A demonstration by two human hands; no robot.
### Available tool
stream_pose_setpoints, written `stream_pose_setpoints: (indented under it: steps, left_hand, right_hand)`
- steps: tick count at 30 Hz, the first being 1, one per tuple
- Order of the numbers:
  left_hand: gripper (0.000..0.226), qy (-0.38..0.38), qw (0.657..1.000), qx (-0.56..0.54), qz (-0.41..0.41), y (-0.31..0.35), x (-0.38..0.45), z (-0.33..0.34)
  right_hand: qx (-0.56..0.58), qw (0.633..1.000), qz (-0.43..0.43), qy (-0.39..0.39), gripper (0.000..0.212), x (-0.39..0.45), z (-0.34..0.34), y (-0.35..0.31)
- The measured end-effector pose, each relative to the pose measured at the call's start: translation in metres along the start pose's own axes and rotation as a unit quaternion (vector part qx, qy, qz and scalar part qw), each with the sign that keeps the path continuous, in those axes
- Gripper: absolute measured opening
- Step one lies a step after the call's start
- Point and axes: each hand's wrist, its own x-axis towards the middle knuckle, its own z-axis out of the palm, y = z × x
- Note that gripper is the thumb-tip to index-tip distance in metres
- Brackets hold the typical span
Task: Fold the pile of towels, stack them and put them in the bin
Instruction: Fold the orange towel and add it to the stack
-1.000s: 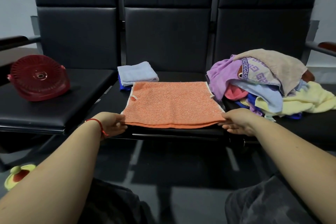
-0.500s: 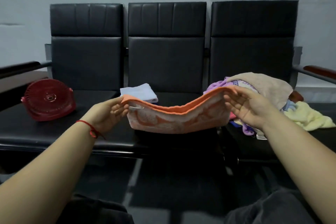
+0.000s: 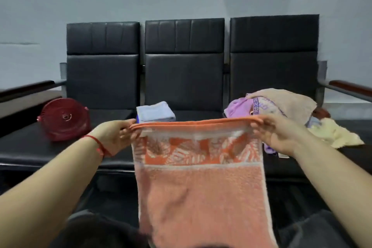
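An orange towel (image 3: 199, 185) with a white patterned band hangs doubled in the air in front of me. My left hand (image 3: 114, 135) pinches its top left corner and my right hand (image 3: 275, 133) pinches its top right corner, stretching the top edge taut. Behind it, a folded light-blue towel (image 3: 155, 113) lies on the middle seat, on top of something dark blue. A loose pile of towels (image 3: 285, 104) in beige, purple and yellow sits on the right seat. No bin is in view.
A row of three black chairs (image 3: 184, 80) stands against a pale wall. A round red object (image 3: 64, 120) lies on the left seat. Armrests stick out at both ends. My knees show at the bottom of the view.
The orange towel lay flat on the middle seat a second ago. Both hands lifted it by its near edge, and it now hangs down, pulled straight between them.
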Motion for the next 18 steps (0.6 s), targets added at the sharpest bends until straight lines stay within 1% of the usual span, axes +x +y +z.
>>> stream_pose_setpoints:
  steps: [3,5,9,12,15,18]
  left_hand:
    - [0.018,0.031,0.998,0.041,-0.019,-0.003,-0.001,-0.005]
    - [0.019,0.031,0.997,0.066,-0.033,-0.008,0.0,-0.005]
    - [0.017,0.019,0.994,0.09,-0.056,-0.008,0.002,-0.008]
    - [0.018,-0.006,0.995,0.078,-0.062,-0.002,0.004,-0.01]
    - [0.02,-0.021,0.997,0.057,-0.05,0.011,0.011,-0.009]
    - [0.02,-0.016,0.999,0.036,-0.037,0.023,0.026,-0.008]
  right_hand:
    - [-0.021,1.0,0.005,0.009,0.017,0.0,-0.005,0.004]
    - [-0.039,0.999,0.019,0.011,0.017,0.0,-0.008,0.009]
    - [-0.038,0.999,0.038,0.011,0.015,0.003,-0.015,0.01]
    - [-0.027,0.999,0.032,0.011,0.018,0.006,-0.014,0.008]
    - [-0.002,1.0,0.016,0.011,0.02,0.015,-0.009,-0.002]
    - [0.026,1.0,0.004,0.006,0.019,0.03,0.0,-0.015]
